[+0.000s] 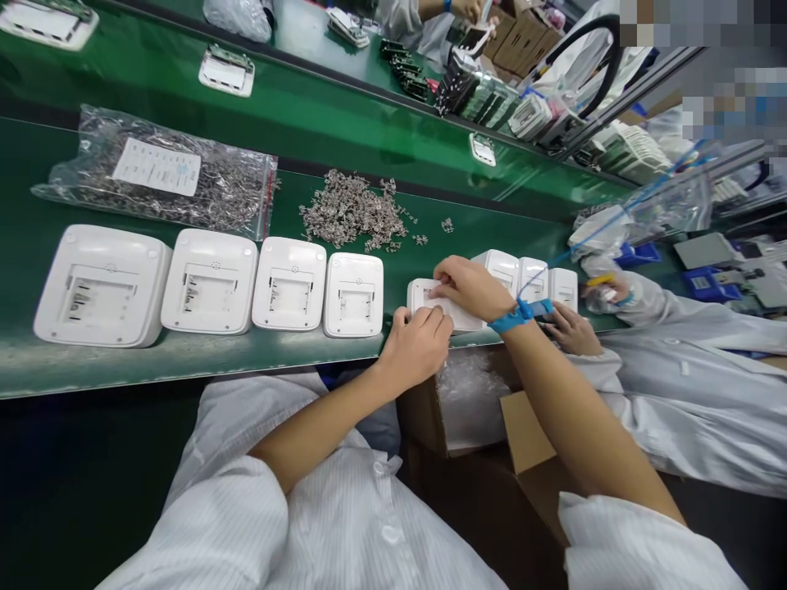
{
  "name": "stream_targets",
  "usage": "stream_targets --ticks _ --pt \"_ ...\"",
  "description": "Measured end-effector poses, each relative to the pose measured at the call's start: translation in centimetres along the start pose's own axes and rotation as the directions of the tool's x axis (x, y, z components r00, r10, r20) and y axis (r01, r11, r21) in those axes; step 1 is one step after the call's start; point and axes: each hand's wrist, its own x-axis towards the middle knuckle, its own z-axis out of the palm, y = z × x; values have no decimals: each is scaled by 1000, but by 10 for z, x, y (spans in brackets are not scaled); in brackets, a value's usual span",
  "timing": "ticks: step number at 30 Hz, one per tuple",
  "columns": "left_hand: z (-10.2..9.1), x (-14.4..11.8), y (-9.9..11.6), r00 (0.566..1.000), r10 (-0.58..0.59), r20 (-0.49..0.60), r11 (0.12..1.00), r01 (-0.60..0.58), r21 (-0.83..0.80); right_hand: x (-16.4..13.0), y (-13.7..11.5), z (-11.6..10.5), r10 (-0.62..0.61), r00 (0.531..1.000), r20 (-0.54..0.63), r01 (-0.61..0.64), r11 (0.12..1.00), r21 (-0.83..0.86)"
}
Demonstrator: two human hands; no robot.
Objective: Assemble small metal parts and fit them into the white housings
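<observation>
A white plastic housing [420, 288] lies at the table's front edge between my hands, its recessed side partly covered by fingers. My left hand [418, 340] has its fingers curled against the near side of this housing, thumb at its left corner. Above it, my right hand [470, 287], with a blue wrist strap [521, 315], presses bent fingers into the recess; whatever its fingertips hold is hidden. Similar white housings [353, 295] stand in a row to the left, battery compartments facing up with small metal contacts in some. Behind lies a heap of small metal contacts [353, 209].
A clear bag of metal parts [178, 176] with a white label lies at the back left. More white housings [534, 277] stand right, near a co-worker's hand [573, 329]. A green conveyor [344, 111] carries circuit boards. Below the edge is an open cardboard box [529, 430].
</observation>
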Motion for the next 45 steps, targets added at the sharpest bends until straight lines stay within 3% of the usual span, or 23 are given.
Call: stream_targets --ticks 5,11,20,31,34,38,45 --pt "5 0 5 999 -35 -14 997 36 70 -37 0 2 -155 970 -188 160 987 12" --pt "14 3 12 993 -90 -72 979 102 176 -52 2 14 -170 952 -255 175 985 -6" --pt "18 9 16 991 -120 -66 964 132 229 -50 1 17 -180 938 -296 179 983 -28" --pt "23 5 14 995 -83 -61 969 95 229 -48 -9 12 -230 947 -225 188 963 -193" --pt "21 5 14 995 -87 -51 970 97 225 -44 -9 13 -168 954 -248 138 981 -134" --pt "18 5 13 995 -87 -54 972 97 215 -33 -2 21 37 925 -377 -42 999 -5" --pt "19 6 12 994 -90 -58 977 99 189 -17 1 16 148 951 -271 -139 989 52"
